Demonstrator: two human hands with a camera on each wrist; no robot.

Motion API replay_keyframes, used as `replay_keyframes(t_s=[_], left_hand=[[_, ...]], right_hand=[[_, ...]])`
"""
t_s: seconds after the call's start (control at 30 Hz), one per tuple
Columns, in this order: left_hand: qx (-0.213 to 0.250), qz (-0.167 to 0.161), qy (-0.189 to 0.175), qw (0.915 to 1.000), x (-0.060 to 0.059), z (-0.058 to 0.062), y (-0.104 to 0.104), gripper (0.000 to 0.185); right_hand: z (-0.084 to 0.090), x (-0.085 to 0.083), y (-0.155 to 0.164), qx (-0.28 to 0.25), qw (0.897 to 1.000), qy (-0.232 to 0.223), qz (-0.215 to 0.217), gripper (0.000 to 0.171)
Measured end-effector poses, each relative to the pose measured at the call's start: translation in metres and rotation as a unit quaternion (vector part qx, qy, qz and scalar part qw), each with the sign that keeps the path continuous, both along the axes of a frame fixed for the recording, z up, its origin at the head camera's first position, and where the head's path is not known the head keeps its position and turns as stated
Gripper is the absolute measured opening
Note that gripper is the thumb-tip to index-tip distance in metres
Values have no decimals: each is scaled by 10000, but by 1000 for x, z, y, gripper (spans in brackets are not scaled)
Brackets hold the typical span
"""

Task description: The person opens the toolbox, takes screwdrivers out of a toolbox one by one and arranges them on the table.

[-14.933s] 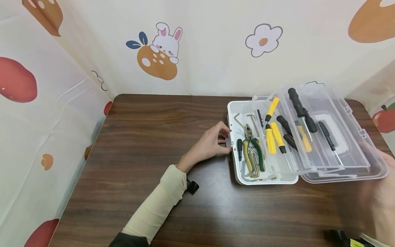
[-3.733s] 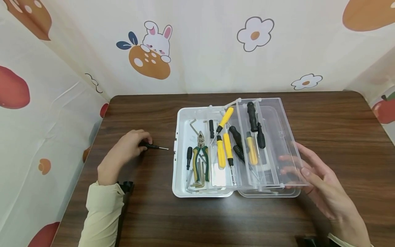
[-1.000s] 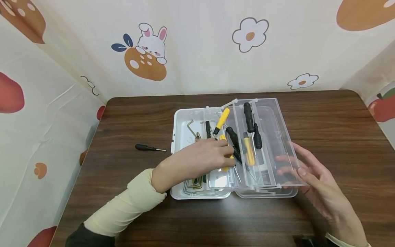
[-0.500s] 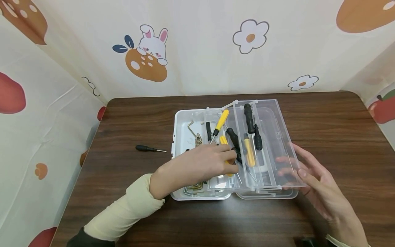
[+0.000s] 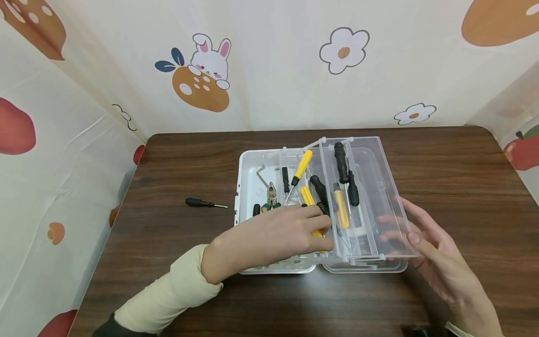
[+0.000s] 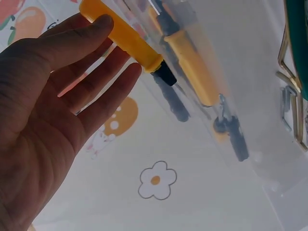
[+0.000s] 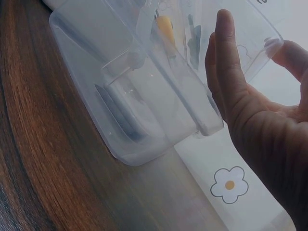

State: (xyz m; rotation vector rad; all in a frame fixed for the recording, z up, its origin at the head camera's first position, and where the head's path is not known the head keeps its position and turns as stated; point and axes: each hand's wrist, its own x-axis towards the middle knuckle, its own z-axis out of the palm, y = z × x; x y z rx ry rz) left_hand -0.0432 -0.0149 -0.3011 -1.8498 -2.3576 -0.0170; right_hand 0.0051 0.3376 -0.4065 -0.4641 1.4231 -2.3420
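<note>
Cartoon-print curtains wrap round a dark wood-grain counter (image 5: 177,290). Far left on it lies a small black screwdriver (image 5: 204,203), well apart from everything. Next comes the white plastic toolbox (image 5: 245,178), where the left hand (image 5: 273,234) reaches in, fingers (image 6: 103,21) pinching a yellow-handled screwdriver (image 6: 126,39). On the right, the right hand (image 5: 433,257), fingers straight and spread, props up the clear fold-out tray (image 5: 379,187).

I'm seeing the left hand (image 5: 278,231) reaching forward palm down, cream sleeve (image 5: 168,292) bunching at the wrist, fingertips pinching a yellow handle. The right hand (image 5: 433,252) is lying palm up, fingers (image 5: 396,220) straight and spreading.
</note>
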Motion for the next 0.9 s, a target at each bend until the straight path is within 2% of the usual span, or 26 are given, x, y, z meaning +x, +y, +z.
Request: replay_keyframes(t_s=[0.13,0.3,0.4,0.53,0.6,0.73,0.9], left_hand=[[17,105,181,9998,1,4,-3,28],[175,301,263,9990,-4,8,-13,29],[332,482,197,9981,-8,11,-21,28],[358,926,-56,9950,-12,17,-35,30],[289,1270,-275,9911,-14,21,-43,36],[226,1969,-646,9780,-18,26,-62,49],[589,2541,-810,9620,-25,21,-90,46]], right_hand=[[0,0,0,-23,10000,16,18,65],[0,0,-1,-110,9999,76,64,65],[0,0,-1,-107,9999,88,66,65],[0,1,-1,-65,9999,95,45,64],[-1,1,0,-28,10000,86,21,64],[-1,1,0,20,10000,50,-24,64],[0,0,0,87,9999,70,-8,63]])
